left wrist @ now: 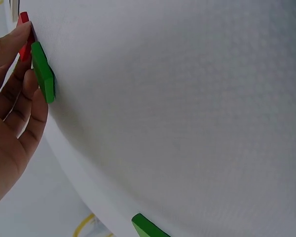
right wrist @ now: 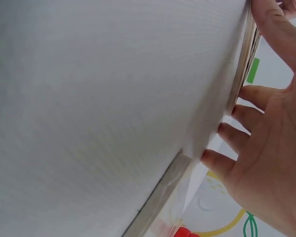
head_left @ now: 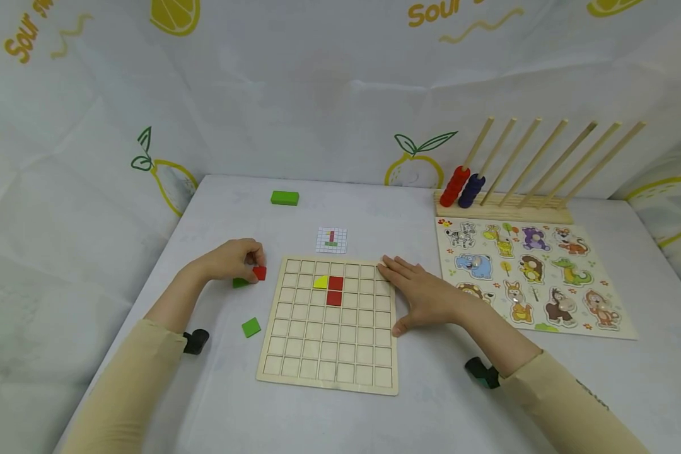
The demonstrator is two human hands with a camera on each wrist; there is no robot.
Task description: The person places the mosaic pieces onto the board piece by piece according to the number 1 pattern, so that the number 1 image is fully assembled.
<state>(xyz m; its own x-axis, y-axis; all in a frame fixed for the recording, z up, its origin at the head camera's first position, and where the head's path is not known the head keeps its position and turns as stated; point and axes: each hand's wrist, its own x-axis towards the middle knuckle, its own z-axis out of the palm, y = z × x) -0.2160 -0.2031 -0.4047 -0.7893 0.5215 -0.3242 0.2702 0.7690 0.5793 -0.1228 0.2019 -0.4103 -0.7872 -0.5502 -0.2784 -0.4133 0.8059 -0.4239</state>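
Note:
In the head view my left hand [head_left: 232, 260] pinches a small red square tile [head_left: 259, 273] between thumb and fingers, left of the wooden grid board [head_left: 329, 383]. Just below that hand lies a green tile [head_left: 239, 283], partly covered by it; the left wrist view shows this green tile [left wrist: 43, 74] close to the fingers. Another green tile [head_left: 251, 327] is on the table nearer the body. On the board sit two red squares [head_left: 335, 291] in a column and a yellow rounded piece [head_left: 321, 282] to their left. My right hand [head_left: 425, 293] rests against the board's right edge, fingers spread.
A pattern card [head_left: 331, 241] lies behind the board and a green block [head_left: 285, 198] farther back left. At right are an animal puzzle [head_left: 513, 277] and a wooden peg rack [head_left: 505, 209] with red and dark blue beads. A printed cloth hangs behind.

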